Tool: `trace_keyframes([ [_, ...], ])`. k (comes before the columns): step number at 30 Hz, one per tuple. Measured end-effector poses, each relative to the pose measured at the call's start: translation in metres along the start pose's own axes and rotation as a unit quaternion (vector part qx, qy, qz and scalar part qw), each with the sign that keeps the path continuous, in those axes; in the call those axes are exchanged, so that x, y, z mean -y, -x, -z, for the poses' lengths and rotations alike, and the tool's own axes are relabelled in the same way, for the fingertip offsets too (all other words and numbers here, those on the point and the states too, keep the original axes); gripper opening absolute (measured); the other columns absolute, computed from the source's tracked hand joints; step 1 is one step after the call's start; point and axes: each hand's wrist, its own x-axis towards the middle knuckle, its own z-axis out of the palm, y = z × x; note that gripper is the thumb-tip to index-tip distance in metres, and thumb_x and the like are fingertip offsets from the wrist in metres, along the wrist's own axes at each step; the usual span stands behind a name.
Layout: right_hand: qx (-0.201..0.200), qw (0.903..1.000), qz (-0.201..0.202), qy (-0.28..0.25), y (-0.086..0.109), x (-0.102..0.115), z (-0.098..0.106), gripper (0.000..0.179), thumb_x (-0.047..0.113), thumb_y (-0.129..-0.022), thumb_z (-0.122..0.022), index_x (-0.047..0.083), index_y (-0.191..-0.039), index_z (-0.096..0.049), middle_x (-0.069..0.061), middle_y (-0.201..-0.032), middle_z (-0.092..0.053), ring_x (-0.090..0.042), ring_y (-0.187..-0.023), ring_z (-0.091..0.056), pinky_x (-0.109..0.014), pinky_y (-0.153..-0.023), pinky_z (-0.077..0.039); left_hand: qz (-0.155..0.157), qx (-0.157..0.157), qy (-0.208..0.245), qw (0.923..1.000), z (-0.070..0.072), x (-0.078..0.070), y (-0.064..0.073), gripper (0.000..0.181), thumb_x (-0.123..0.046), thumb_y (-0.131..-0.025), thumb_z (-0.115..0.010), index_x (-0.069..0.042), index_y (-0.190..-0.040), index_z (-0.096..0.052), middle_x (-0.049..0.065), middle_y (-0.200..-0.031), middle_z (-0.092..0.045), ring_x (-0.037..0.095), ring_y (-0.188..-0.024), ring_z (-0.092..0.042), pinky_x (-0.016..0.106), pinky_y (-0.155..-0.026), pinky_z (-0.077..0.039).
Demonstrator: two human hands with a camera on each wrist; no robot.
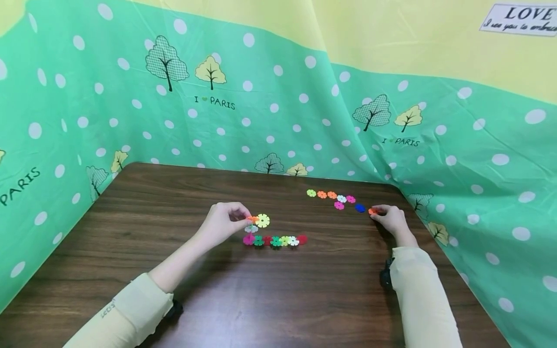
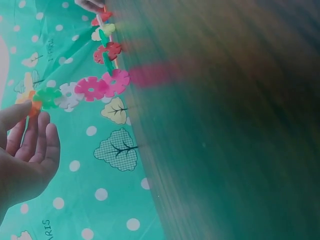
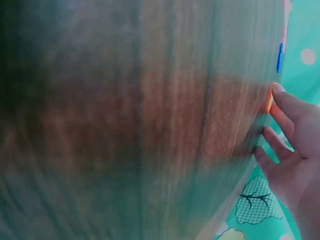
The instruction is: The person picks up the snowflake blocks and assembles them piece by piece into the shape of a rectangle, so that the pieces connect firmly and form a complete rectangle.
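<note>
Cream sleeves (image 1: 422, 295) flank 1 multicoloured chain (image 1: 276, 241) of notched discs (image 1: 262, 221).

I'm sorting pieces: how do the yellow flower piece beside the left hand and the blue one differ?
The yellow flower piece is pale; the blue flower piece is dark. The yellow one is raised in a joined chain; the blue one lies flat and loose on the table. Both are flower-shaped.

Green-and-yellow curtain (image 1: 291, 82) with white dots (image 1: 248, 39) and tree prints (image 1: 166, 60) behind a dark wood-grain table (image 1: 283, 299)
</note>
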Motion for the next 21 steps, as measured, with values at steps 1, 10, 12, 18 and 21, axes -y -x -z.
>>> trace_keyframes([
  [1, -0.006, 1.0, 0.0, 0.0, 0.0, 0.001, 0.0, 0.037, 0.017, -0.091, -0.063, -0.006, -0.119, -0.059, -0.029, -0.117, -0.06, -0.044, -0.111, -0.051, -0.056, -0.097, -0.039, 0.001, 0.0, 0.001, 1.0, 0.0, 0.0, 0.0, 0.008, -0.013, -0.078, -0.077, -0.016, -0.079, -0.07, -0.006, -0.072, -0.068, 0.009, -0.064, -0.063, 0.026, -0.062, -0.053],
  [10, -0.014, 0.9999, -0.004, -0.007, 0.0, 0.008, -0.001, 0.032, 0.013, -0.087, -0.068, -0.006, -0.113, -0.064, -0.027, -0.11, -0.063, -0.042, -0.106, -0.052, -0.054, -0.092, -0.042, 0.014, 0.005, 0.0, 0.9999, 0.001, -0.002, 0.001, 0.008, -0.014, -0.078, -0.077, -0.016, -0.078, -0.069, -0.006, -0.071, -0.068, 0.01, -0.066, -0.063, 0.028, -0.063, -0.053],
  [12, -0.01, 0.9998, -0.008, -0.012, -0.001, 0.008, 0.0, 0.033, 0.011, -0.087, -0.067, -0.005, -0.115, -0.062, -0.028, -0.113, -0.061, -0.043, -0.108, -0.051, -0.054, -0.092, -0.042, 0.014, 0.005, 0.0, 0.9999, 0.001, -0.003, 0.001, 0.008, -0.013, -0.078, -0.077, -0.016, -0.079, -0.069, -0.006, -0.071, -0.068, 0.009, -0.066, -0.063, 0.028, -0.062, -0.053],
  [18, -0.024, 0.9996, 0.0, -0.017, -0.001, 0.015, 0.0, 0.027, 0.005, -0.086, -0.067, -0.004, -0.11, -0.064, -0.028, -0.106, -0.061, -0.034, -0.088, -0.055, -0.044, -0.077, -0.049, 0.003, 0.004, 0.01, 0.9999, 0.0, -0.003, 0.001, 0.011, -0.011, -0.078, -0.076, -0.015, -0.076, -0.066, -0.002, -0.08, -0.071, 0.008, -0.067, -0.064, 0.026, -0.06, -0.052],
  [21, -0.043, 0.9988, 0.009, -0.019, 0.0, 0.018, -0.001, 0.019, 0.004, -0.084, -0.069, -0.004, -0.101, -0.068, -0.025, -0.097, -0.065, -0.026, -0.075, -0.059, -0.035, -0.065, -0.052, 0.002, 0.007, 0.019, 0.9998, -0.001, -0.003, 0.001, 0.014, -0.009, -0.078, -0.075, -0.015, -0.074, -0.063, 0.001, -0.091, -0.072, 0.008, -0.069, -0.066, 0.026, -0.062, -0.053],
])
